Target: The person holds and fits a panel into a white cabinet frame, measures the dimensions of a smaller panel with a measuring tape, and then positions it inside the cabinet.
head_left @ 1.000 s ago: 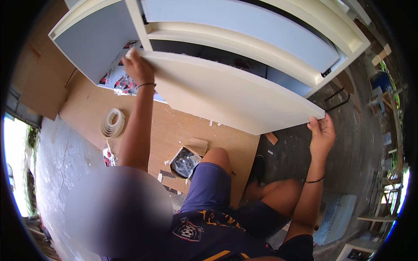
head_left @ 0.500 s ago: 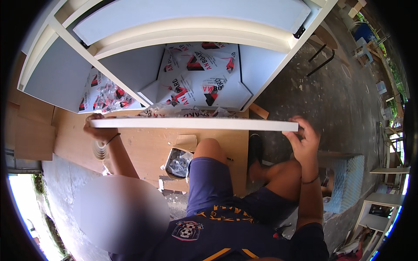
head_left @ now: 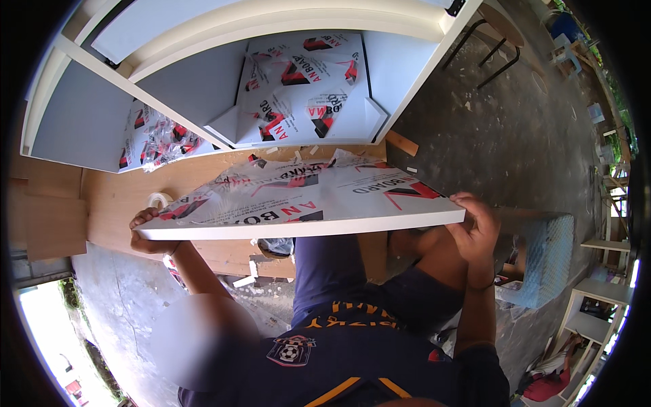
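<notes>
A flat white board [head_left: 319, 226] spans the space in front of me, its near edge bare. Loose clear film with red and black print covers its upper face. At the near left corner, my left hand [head_left: 150, 229] is closed around the board. My right hand [head_left: 475, 227] grips the near right corner, thumb on the edge and fingers over the top. Beyond the board stands a large white cabinet frame [head_left: 285, 22], with printed film lining its compartments.
Brown sheet material [head_left: 112, 210] covers the floor under the cabinet. A tape roll [head_left: 160, 199] lies on the left, partly behind the board. A box [head_left: 277, 247] shows below its near edge. At right are a stool [head_left: 502, 27] and a blue wrapped block [head_left: 542, 261].
The board has tipped from edge-on, so its film-covered face now shows. Its near edge sits lower in view, with both hands still holding it. The cabinet has shifted up in the picture.
</notes>
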### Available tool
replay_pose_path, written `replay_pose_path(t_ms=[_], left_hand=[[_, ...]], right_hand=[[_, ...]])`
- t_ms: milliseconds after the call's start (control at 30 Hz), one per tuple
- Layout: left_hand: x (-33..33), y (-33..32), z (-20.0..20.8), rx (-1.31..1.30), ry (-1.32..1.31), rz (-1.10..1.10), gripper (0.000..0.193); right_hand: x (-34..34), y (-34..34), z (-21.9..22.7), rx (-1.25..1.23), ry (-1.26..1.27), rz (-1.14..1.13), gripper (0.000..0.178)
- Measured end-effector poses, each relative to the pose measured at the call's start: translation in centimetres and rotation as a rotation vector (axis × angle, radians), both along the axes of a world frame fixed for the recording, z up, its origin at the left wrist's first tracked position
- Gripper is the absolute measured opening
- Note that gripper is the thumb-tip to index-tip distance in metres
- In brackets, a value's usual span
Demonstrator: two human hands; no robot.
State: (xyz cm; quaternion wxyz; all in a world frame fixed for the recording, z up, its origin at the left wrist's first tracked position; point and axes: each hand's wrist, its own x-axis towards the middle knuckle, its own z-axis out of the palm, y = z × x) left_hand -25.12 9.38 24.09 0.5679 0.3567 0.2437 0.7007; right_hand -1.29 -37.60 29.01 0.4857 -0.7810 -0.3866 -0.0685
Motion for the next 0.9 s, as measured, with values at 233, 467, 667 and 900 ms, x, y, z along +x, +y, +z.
replay_pose_path(t_ms=[233,467,667,900], left_hand=[[-1.5,-0.5,-1.1,0.049,-0.006,-0.048,0.029],[-3.2,-0.4,-1.9,0.018,0.021,-0.038,0.029],[-4.2,-0.3,-2.4,0.060,0.012,-0.073,0.029],[-5.6,1.3,-4.2,0.102,0.014,-0.105,0.030]], right_hand=[[0.8,-0.6,-0.1,-0.026,0.070,0.165,0.039],[1.7,-0.6,0.1,-0.175,0.368,0.315,0.051],[1.7,-0.1,0.5,-0.216,0.364,0.373,0.051],[1.7,-0.1,0.5,-0.221,0.325,0.373,0.051]])
